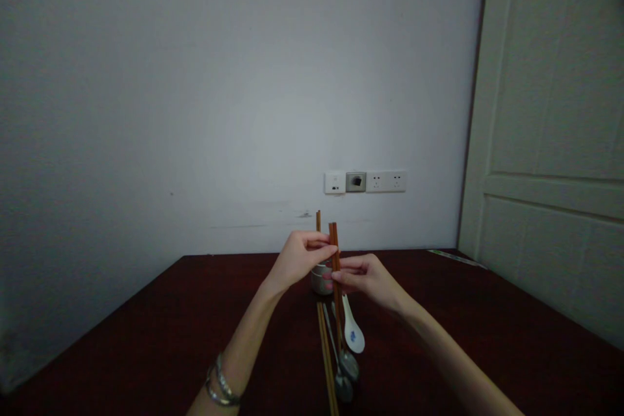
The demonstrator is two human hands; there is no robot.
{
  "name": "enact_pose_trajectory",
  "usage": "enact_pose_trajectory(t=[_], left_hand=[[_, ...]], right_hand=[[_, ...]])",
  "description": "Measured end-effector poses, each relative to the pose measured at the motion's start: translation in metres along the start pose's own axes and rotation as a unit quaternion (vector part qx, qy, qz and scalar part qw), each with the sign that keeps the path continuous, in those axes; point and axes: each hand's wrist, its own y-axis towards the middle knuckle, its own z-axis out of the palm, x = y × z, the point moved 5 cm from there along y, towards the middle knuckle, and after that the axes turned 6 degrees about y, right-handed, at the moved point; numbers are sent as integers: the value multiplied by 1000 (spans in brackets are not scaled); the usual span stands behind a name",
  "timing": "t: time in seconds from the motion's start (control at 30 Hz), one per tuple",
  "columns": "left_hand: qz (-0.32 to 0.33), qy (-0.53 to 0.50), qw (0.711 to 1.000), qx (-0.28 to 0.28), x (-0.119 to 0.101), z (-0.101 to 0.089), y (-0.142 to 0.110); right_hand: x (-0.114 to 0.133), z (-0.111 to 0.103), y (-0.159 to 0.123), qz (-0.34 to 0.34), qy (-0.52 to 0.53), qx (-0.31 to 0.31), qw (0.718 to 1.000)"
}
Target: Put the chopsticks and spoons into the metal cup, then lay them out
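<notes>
We pinch the chopsticks (336,263) low-centre in the pic, L hand (299,260) higher, R hand (366,278) lower, thumbs & fingertips closed on them, long axis near-vert. The cup (320,285) sits behind, approx. between our hands & just left of the sticks; can't tell which hand's nearer it. We see a blue mark on the white spoon (351,326), lower centre, but no legible brand/text.

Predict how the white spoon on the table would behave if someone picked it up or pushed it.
The white spoon looks ceramic, so it is probably stiff and might chip if dropped. Its smooth-looking surface could be a little slippery. With its rounded bowl wider than its handle, it would likely rock or swivel when pushed.
</notes>
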Motion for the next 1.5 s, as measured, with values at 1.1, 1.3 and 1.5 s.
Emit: enact_pose_trajectory(t=[1.1, 1.3, 1.5], left_hand=[[-37, -36, 999, 10, 5, 1, -3], [-23, -24, 999, 8, 0, 1, -5], [-3, -10, 1000, 4, -11, 2, -10]], right_hand=[[-3, 8, 0, -14, -7, 16, 1000], [0, 9, 0, -23, -11, 15, 1000], [5, 13, -2, -27, -17, 22, 999]])
